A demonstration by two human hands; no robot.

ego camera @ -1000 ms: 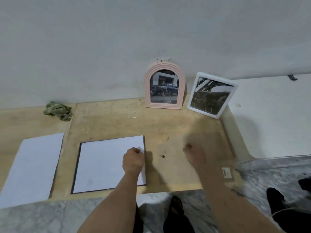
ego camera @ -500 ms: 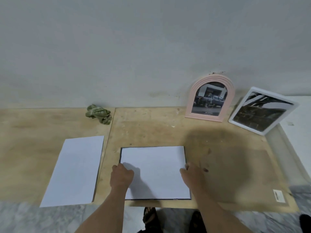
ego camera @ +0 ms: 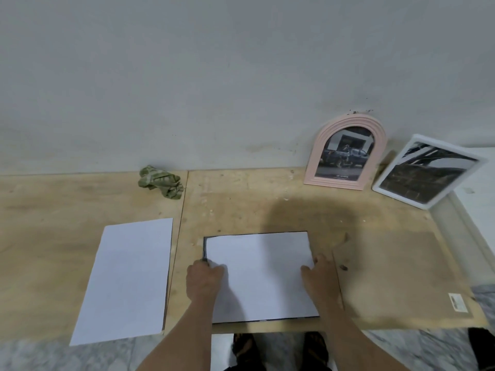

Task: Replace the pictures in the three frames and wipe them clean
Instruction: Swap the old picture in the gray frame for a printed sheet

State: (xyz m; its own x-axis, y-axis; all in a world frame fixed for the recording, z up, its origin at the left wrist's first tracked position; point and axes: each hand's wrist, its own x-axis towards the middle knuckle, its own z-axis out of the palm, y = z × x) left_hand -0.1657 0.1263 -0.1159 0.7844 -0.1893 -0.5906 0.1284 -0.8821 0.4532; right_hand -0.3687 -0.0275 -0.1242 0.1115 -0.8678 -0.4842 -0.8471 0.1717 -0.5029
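A white sheet (ego camera: pixel 258 274) with a thin dark frame edge showing round it lies flat near the front of the plywood bench (ego camera: pixel 388 263). The left hand (ego camera: pixel 204 281) grips its left edge with curled fingers, and the right hand (ego camera: pixel 320 277) grips its right edge likewise. A pink arched frame (ego camera: pixel 345 152) and a white frame (ego camera: pixel 428 171), both holding dark photos, lean at the wall; a second sheet (ego camera: pixel 128 279) lies left.

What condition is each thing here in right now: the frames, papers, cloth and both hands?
Pink arched frame: upright against the wall, holds a picture.
White frame: leaning tilted, holds a picture.
Black-edged frame: flat, covered by a white sheet.
Loose sheet: flat, untouched.
Green cloth: crumpled, unused.
Left hand: grips the frame's left edge.
Right hand: grips the right edge.
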